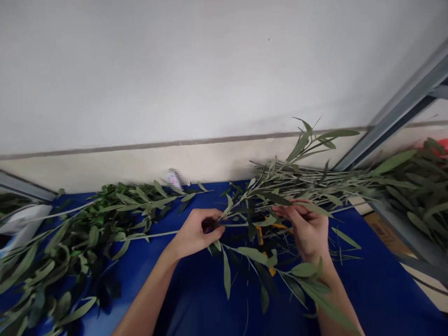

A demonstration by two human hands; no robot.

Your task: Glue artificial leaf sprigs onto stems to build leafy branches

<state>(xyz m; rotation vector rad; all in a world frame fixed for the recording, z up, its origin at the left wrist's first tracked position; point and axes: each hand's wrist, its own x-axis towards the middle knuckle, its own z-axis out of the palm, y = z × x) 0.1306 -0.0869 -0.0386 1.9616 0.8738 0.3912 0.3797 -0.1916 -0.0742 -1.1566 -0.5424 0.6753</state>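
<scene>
My left hand (196, 234) pinches the stem of a leafy branch (257, 255) with long, narrow grey-green leaves, between thumb and forefinger. Some of its leaves hang down in front, and others spread up and to the right. My right hand (311, 231) is closed among the leaves to the right, fingertips bent together on the foliage. Leaves in front partly hide what lies between those fingertips. Below and between the hands lies a yellow-orange object (260, 234), mostly covered by leaves, its kind unclear. Just behind my right hand lies a pile of thin bare stems (315, 177).
More leafy branches (94, 233) cover the left of the blue tabletop (378, 280). A dark leafy heap (420, 200) is beyond a grey metal post (392, 109) at right. The white wall (210, 74) rises behind. A cardboard box (383, 233) sits lower right.
</scene>
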